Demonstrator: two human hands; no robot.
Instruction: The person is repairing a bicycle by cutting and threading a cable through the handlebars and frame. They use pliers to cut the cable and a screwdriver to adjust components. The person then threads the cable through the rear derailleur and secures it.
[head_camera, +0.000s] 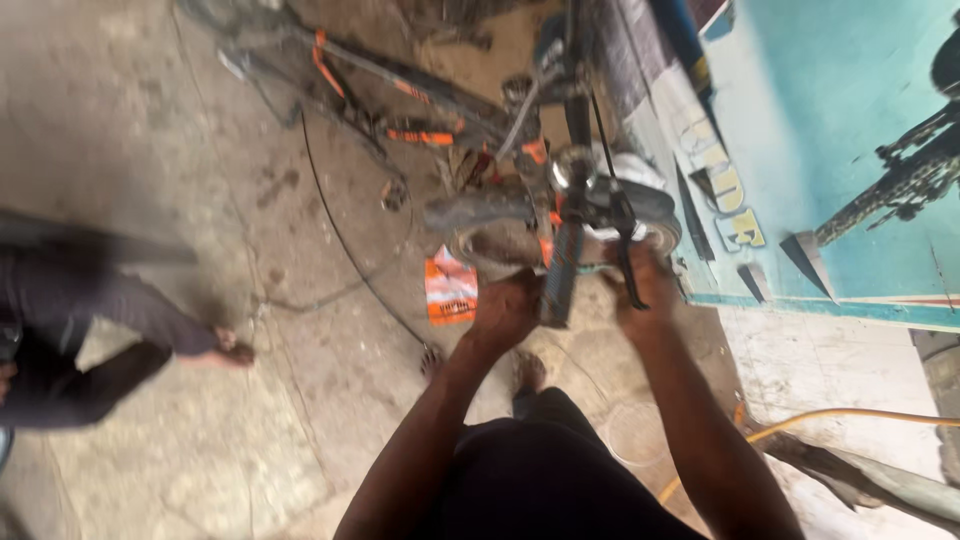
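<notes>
A bicycle (420, 105) with a dark frame and orange marks stands on the concrete floor in front of me. Its handlebar grip (561, 275), dark and ribbed, points toward me. My left hand (505, 308) is closed beside the grip on its left side, touching it. My right hand (640, 285) is on the right of the grip, fingers wrapped around the black brake lever (627, 262). A shiny bell (572, 168) sits on the bar above the grip. The picture is blurred by motion.
Another person's legs and bare foot (225, 350) reach in from the left. An orange and white wrapper (450, 290) lies on the floor. A thin black cable (340, 235) curves across the ground. A turquoise painted wall (850, 120) stands at right, a yellow hose (850, 415) below it.
</notes>
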